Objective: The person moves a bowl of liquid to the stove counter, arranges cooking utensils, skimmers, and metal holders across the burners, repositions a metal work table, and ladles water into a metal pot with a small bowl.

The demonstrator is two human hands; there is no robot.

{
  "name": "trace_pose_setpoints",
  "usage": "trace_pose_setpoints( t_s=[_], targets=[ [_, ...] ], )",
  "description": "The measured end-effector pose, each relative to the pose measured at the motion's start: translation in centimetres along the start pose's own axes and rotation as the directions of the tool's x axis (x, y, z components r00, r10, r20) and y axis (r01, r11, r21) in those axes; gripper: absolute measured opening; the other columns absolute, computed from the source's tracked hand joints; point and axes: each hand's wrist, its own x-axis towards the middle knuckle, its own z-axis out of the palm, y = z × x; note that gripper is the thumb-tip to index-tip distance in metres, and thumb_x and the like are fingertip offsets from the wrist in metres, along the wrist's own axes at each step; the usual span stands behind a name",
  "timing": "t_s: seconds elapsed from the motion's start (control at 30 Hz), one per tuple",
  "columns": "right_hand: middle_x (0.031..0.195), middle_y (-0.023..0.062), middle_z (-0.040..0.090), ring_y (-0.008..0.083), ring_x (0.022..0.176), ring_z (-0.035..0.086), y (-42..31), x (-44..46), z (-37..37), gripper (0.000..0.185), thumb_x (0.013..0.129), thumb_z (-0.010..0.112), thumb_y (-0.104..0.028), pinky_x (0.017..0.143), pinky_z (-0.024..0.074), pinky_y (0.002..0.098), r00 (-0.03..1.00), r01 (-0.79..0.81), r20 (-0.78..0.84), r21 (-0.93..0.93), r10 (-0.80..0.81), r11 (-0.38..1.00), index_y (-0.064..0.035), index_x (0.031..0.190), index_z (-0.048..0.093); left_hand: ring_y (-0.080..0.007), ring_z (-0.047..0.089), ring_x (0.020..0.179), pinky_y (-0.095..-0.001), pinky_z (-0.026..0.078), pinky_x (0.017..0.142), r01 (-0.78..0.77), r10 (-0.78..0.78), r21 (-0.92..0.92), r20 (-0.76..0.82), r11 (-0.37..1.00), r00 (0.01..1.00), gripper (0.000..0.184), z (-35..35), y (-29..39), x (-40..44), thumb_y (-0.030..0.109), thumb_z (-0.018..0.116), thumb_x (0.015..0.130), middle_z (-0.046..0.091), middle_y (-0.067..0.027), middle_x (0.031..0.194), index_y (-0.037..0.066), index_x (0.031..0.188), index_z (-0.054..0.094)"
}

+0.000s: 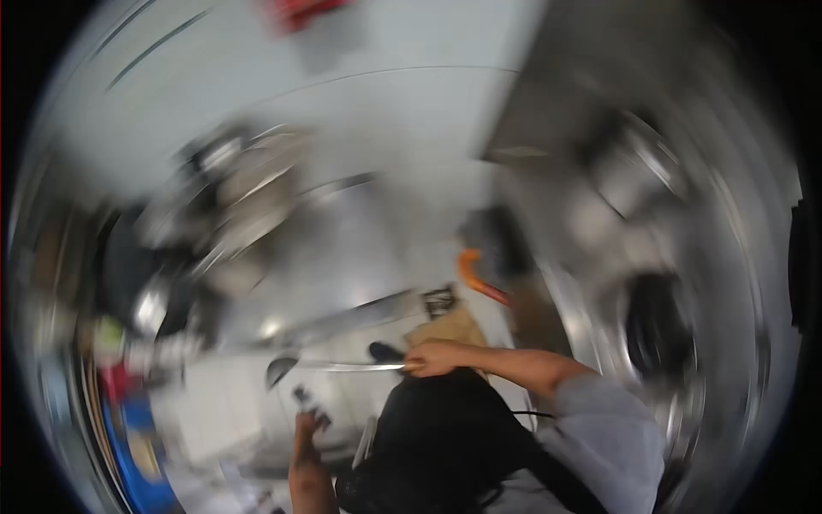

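Observation:
My right hand (pixel 434 357) is closed around the handle end of a long metal ladle (pixel 347 367). The ladle lies across the view, its dark bowl pointing left, above the pale tiled floor. Lower left, my left hand (pixel 306 424) is raised near a small grey-and-dark object (pixel 310 404); motion blur hides its fingers and whether they grip that object. The two hands are apart.
A steel table (pixel 342 248) stands ahead, with blurred metal pans (pixel 257 188) at its left. On the right runs a steel counter (pixel 591 300) with a dark round pan (pixel 658 325). An orange curved object (pixel 473 272) and brown cardboard (pixel 454 327) are between them.

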Motion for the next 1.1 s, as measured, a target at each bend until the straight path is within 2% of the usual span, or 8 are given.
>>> trace_pose_setpoints(
  t_s=[0.03, 0.17, 0.23, 0.3, 0.53, 0.8, 0.87, 1.1],
  targets=[
    [0.087, 0.0152, 0.068, 0.0343, 0.082, 0.066, 0.6, -3.4, 0.8, 0.03, 0.082, 0.068, -0.029, 0.072, 0.0508, 0.0444, 0.994, -0.019, -0.103, 0.035, 0.022, 0.999, -0.0092, 0.104, 0.067, -0.0331, 0.069, 0.068, -0.0473, 0.055, 0.066, 0.183, -0.18, -0.453, 0.05, 0.873, 0.982, 0.05, -0.4, 2.2, 1.7, 0.052, 0.076, 0.073, 0.073, -0.0115, 0.087, 0.012, 0.102, 0.069],
    [0.078, 0.0142, 0.066, 0.0351, 0.076, 0.065, -0.7, -17.2, 2.7, 0.024, 0.079, 0.068, -0.027, 0.069, 0.0484, 0.0461, 0.891, -0.201, -0.374, 0.183, 0.257, 0.962, -0.0081, 0.094, 0.065, -0.0118, 0.054, 0.05, -0.0274, 0.042, 0.041, 0.761, -0.591, -0.246, 0.505, 0.6, 0.629, 0.035, 0.7, 11.1, 4.8, 0.038, 0.066, 0.094, 0.054, -0.0024, 0.061, 0.004, 0.092, 0.071],
    [0.077, 0.0134, 0.066, 0.0336, 0.074, 0.065, -1.7, -23.5, 5.1, 0.024, 0.079, 0.068, -0.027, 0.068, 0.0485, 0.045, 0.814, -0.233, -0.463, 0.292, 0.351, 0.927, -0.008, 0.093, 0.065, -0.0119, 0.054, 0.05, -0.029, 0.041, 0.04, 0.646, -0.449, -0.166, 0.59, 0.745, 0.671, 0.027, 1.3, 15.9, 5.6, 0.031, 0.068, 0.093, 0.052, -0.0021, 0.058, 0.005, 0.092, 0.072],
    [0.076, 0.0126, 0.065, 0.0322, 0.072, 0.065, -2.2, -28.2, 8.6, 0.023, 0.079, 0.068, -0.026, 0.066, 0.0485, 0.0439, 0.727, -0.23, -0.532, 0.408, 0.435, 0.883, -0.0079, 0.092, 0.064, -0.0148, 0.058, 0.057, -0.0354, 0.047, 0.05, -0.418, 0.343, 0.032, 0.519, 0.908, 0.783, 0.019, 3.9, 18.9, 8.5, 0.02, 0.072, 0.088, 0.056, -0.0054, 0.058, 0.001, 0.09, 0.07],
    [0.068, 0.0065, 0.058, 0.0157, 0.058, 0.059, -3.8, -43.5, 18.5, 0.023, 0.086, 0.067, -0.026, 0.055, 0.0473, 0.0325, 0.265, -0.007, -0.7, 0.686, 0.663, 0.727, -0.0059, 0.096, 0.061, -0.0404, 0.057, 0.078, -0.0488, 0.043, 0.07, -0.646, 0.644, -0.025, 0.124, 0.763, 0.755, 0.018, 4.3, 53.5, 1.5, 0.015, 0.065, 0.091, 0.061, -0.0207, 0.082, -0.002, 0.089, 0.061],
    [0.069, -0.0029, 0.053, 0.0057, 0.049, 0.048, -6.3, -67.5, 33.3, 0.024, 0.101, 0.056, -0.032, 0.043, 0.0395, 0.0238, -0.339, 0.735, -0.498, 0.389, 0.798, 0.555, -0.0094, 0.107, 0.057, -0.0448, 0.053, 0.105, -0.0509, 0.037, 0.104, -0.978, 0.96, -0.206, 0.28, 0.045, -0.015, 0.008, 15.8, 83.5, -7.7, -0.006, 0.056, 0.082, 0.056, -0.0242, 0.11, -0.008, 0.089, 0.054],
    [0.066, -0.0039, 0.051, 0.0066, 0.048, 0.047, -7.6, -74.4, 38.1, 0.037, 0.1, 0.057, -0.038, 0.042, 0.0404, 0.0244, -0.679, 0.532, -0.228, 0.502, 0.698, 0.682, -0.0111, 0.126, 0.055, -0.0406, 0.056, 0.106, -0.0472, 0.043, 0.097, -0.934, 0.915, -0.351, 0.349, -0.073, -0.203, 0.02, 20.2, 92.2, -15.9, -0.006, 0.059, 0.077, 0.06, -0.0209, 0.109, -0.006, 0.097, 0.061],
    [0.081, 0.0052, 0.056, 0.0137, 0.054, 0.053, -14.9, -97.1, 59.5, 0.027, 0.098, 0.053, -0.026, 0.046, 0.046, 0.0295, -0.84, 0.541, 0.356, 0.593, 0.409, 0.596, -0.0024, 0.109, 0.055, -0.0328, 0.058, 0.091, -0.0423, 0.049, 0.084, -0.517, 0.592, -0.723, 0.185, -0.459, -0.785, 0.004, 41.1, 111.3, -37.7, 0.005, 0.066, 0.084, 0.062, -0.0128, 0.086, 0.003, 0.087, 0.066]
  ],
)
